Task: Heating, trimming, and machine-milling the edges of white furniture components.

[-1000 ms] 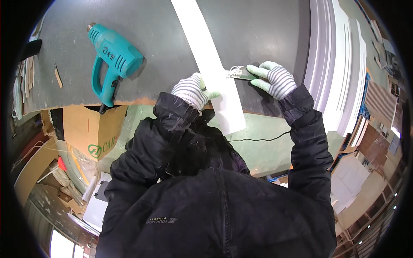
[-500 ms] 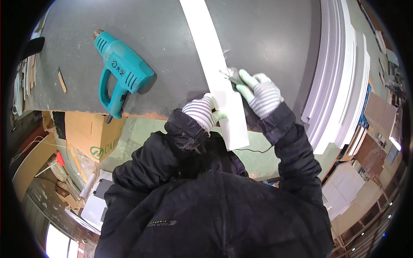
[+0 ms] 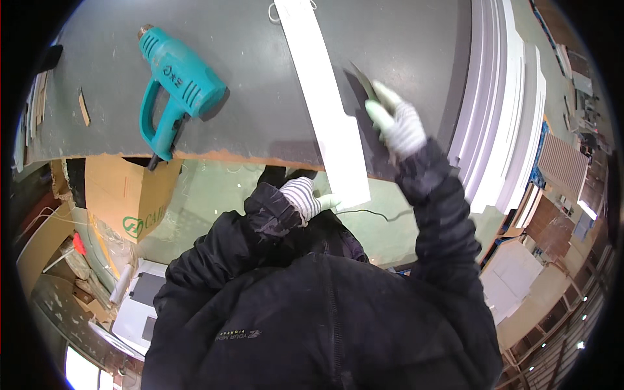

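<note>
A long white strip [image 3: 318, 84] lies on the dark table, its wider near end jutting past the front edge. My left hand [image 3: 307, 198], in a striped glove, is at the left corner of that near end. Its thumb rests at the strip's edge; the fingers are curled and partly hidden. Over the table to the right of the strip, my right hand [image 3: 400, 125], gloved alike and slightly blurred, grips a knife [image 3: 364, 80] with a thin pointed blade. The blade is clear of the strip and points away from me.
A teal heat gun [image 3: 179, 81] lies on the table [image 3: 253, 78] at left, near a small wooden sliver [image 3: 84, 107]. Long white profiles [image 3: 497, 117] are stacked along the right side. A cardboard box [image 3: 127, 195] stands below the front edge at left. A dark cord [image 3: 374, 212] hangs beneath the strip.
My right hand has lifted the knife off the strip and moved it rightward and away from me. My left hand has slid down toward the strip's near end. The view has shifted slightly.
</note>
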A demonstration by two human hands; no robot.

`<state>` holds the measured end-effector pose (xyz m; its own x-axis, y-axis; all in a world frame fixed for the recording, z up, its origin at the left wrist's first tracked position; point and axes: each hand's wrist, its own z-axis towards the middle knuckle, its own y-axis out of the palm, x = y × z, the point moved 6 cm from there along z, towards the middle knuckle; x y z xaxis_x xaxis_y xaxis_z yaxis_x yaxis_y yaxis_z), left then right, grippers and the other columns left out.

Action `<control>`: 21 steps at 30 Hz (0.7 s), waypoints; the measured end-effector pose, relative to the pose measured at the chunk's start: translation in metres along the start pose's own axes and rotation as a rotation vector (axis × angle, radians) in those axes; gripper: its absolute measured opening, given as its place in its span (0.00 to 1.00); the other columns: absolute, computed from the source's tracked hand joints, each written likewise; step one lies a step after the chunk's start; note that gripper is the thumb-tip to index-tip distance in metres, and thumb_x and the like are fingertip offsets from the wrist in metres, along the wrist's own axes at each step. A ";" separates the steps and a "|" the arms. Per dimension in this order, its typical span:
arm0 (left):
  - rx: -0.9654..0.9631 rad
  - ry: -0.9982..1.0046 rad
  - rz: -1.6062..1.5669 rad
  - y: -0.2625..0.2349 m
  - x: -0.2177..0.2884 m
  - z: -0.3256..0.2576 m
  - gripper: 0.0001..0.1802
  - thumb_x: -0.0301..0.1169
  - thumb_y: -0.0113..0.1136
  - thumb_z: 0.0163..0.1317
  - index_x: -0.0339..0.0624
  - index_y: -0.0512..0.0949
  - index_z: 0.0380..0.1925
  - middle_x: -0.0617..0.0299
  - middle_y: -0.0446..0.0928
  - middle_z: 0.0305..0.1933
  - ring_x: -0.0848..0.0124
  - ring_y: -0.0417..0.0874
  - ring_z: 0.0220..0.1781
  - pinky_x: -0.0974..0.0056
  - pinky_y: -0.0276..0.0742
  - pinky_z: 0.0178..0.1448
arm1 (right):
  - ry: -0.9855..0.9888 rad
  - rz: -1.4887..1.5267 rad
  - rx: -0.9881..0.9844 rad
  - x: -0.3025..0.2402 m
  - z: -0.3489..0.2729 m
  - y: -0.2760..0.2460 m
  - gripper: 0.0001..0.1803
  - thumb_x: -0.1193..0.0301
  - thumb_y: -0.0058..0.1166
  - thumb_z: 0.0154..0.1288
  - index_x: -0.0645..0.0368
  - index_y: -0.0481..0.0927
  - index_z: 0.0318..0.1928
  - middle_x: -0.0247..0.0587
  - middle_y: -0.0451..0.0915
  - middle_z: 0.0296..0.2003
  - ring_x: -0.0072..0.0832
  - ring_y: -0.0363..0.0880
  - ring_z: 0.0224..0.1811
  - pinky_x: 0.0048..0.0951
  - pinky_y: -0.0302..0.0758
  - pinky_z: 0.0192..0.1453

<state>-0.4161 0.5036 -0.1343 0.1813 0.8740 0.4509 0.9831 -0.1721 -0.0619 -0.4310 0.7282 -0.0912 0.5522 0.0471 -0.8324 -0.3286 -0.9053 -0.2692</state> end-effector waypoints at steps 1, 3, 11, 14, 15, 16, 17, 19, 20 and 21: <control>0.094 0.135 -0.205 0.001 0.013 -0.013 0.29 0.50 0.62 0.64 0.29 0.81 0.44 0.48 0.85 0.34 0.66 0.85 0.27 0.62 0.82 0.34 | 0.118 0.067 0.030 0.020 -0.028 -0.001 0.33 0.67 0.60 0.67 0.66 0.65 0.68 0.49 0.81 0.51 0.26 0.80 0.46 0.27 0.78 0.48; 0.230 0.298 -0.740 0.028 -0.008 0.033 0.23 0.43 0.66 0.63 0.32 0.81 0.47 0.53 0.85 0.39 0.71 0.85 0.34 0.66 0.80 0.39 | 0.159 0.162 0.092 0.043 -0.070 0.012 0.33 0.69 0.58 0.68 0.68 0.63 0.69 0.52 0.78 0.56 0.28 0.78 0.50 0.26 0.78 0.51; 0.180 0.319 -0.987 0.089 -0.080 -0.003 0.22 0.38 0.71 0.57 0.38 0.82 0.49 0.58 0.85 0.42 0.71 0.84 0.40 0.62 0.81 0.45 | 0.225 0.141 -0.154 0.064 -0.173 0.052 0.31 0.71 0.56 0.67 0.64 0.64 0.69 0.46 0.80 0.49 0.17 0.74 0.26 0.22 0.74 0.28; 0.328 0.408 -1.283 0.090 -0.069 -0.012 0.20 0.35 0.67 0.61 0.36 0.79 0.51 0.59 0.84 0.42 0.71 0.83 0.43 0.64 0.78 0.48 | 0.189 -0.095 -0.284 0.031 -0.169 0.047 0.32 0.66 0.58 0.64 0.69 0.68 0.66 0.54 0.78 0.57 0.33 0.81 0.49 0.29 0.78 0.53; 0.362 0.468 -1.233 0.092 -0.066 -0.009 0.20 0.34 0.66 0.62 0.35 0.79 0.50 0.58 0.84 0.42 0.72 0.83 0.43 0.64 0.78 0.48 | 0.201 -0.123 -0.306 0.028 -0.162 0.051 0.32 0.66 0.59 0.64 0.70 0.69 0.65 0.55 0.78 0.57 0.35 0.79 0.54 0.30 0.75 0.58; 0.393 0.525 -1.181 0.094 -0.065 -0.005 0.19 0.34 0.65 0.62 0.34 0.78 0.50 0.58 0.84 0.43 0.72 0.83 0.42 0.64 0.78 0.47 | 0.217 -0.151 -0.326 0.024 -0.155 0.056 0.32 0.65 0.59 0.63 0.71 0.69 0.64 0.57 0.77 0.58 0.37 0.77 0.59 0.30 0.72 0.63; 0.399 0.532 -1.189 0.099 -0.065 0.000 0.19 0.34 0.65 0.62 0.34 0.78 0.50 0.58 0.84 0.43 0.72 0.83 0.42 0.64 0.78 0.47 | 0.220 -0.184 -0.334 0.024 -0.146 0.061 0.32 0.65 0.59 0.63 0.70 0.70 0.64 0.57 0.79 0.55 0.38 0.79 0.57 0.29 0.74 0.60; 0.529 0.576 -1.120 0.102 -0.070 0.004 0.19 0.35 0.65 0.62 0.33 0.79 0.47 0.56 0.84 0.41 0.71 0.83 0.41 0.64 0.78 0.48 | 0.216 -0.219 -0.358 0.015 -0.133 0.073 0.31 0.65 0.60 0.62 0.72 0.73 0.61 0.54 0.82 0.50 0.33 0.81 0.50 0.28 0.77 0.55; 0.535 0.577 -1.130 0.104 -0.071 0.006 0.19 0.35 0.65 0.62 0.33 0.79 0.47 0.56 0.84 0.41 0.71 0.83 0.41 0.64 0.78 0.48 | 0.249 -0.192 -0.375 0.008 -0.132 0.079 0.30 0.65 0.59 0.62 0.72 0.74 0.60 0.53 0.83 0.48 0.31 0.82 0.47 0.28 0.78 0.52; 0.542 0.561 -1.095 0.106 -0.070 0.005 0.18 0.34 0.64 0.63 0.34 0.78 0.48 0.57 0.83 0.43 0.72 0.82 0.44 0.64 0.78 0.50 | 0.249 -0.201 -0.379 0.010 -0.129 0.081 0.30 0.65 0.59 0.62 0.72 0.74 0.60 0.53 0.83 0.48 0.31 0.82 0.47 0.28 0.78 0.52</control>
<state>-0.3245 0.4262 -0.1772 -0.6042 0.1194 0.7878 0.5238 0.8046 0.2798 -0.3534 0.6007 -0.0590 0.7575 0.1759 -0.6288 0.0790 -0.9806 -0.1791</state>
